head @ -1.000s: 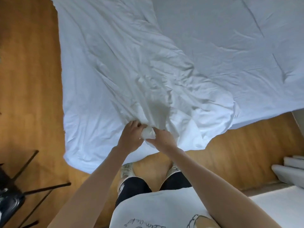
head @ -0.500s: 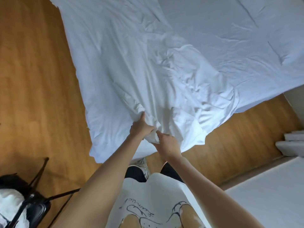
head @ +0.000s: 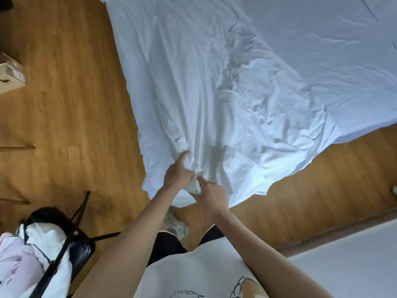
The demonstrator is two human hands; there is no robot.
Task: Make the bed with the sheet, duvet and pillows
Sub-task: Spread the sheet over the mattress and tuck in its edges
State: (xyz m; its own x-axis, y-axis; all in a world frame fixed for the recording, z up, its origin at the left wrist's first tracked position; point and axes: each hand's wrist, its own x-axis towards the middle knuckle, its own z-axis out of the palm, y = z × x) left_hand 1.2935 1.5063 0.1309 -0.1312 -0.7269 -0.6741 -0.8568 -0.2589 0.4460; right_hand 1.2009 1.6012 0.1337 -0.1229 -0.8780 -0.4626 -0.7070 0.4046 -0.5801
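Note:
A large white sheet (head: pixel 214 82) is spread over the bed, wrinkled, and its near corner hangs down over the wooden floor. Both hands hold the bunched corner of that sheet. My left hand (head: pixel 179 174) grips a gathered fold with the thumb up along the cloth. Just right of it, my right hand (head: pixel 211 195) pinches the same bunch. No duvet or pillow can be told apart in this view.
A black folding chair (head: pixel 71 244) with white and pale clothes on it stands at the lower left. A cardboard box (head: pixel 10 76) lies at the left edge. Wooden floor (head: pixel 64 125) surrounds the bed. A white surface (head: pixel 354 265) fills the lower right.
The view has swung left and the chair has come further into sight. Both hands keep hold of the sheet corner, and the sheet's left edge has drawn in toward the right.

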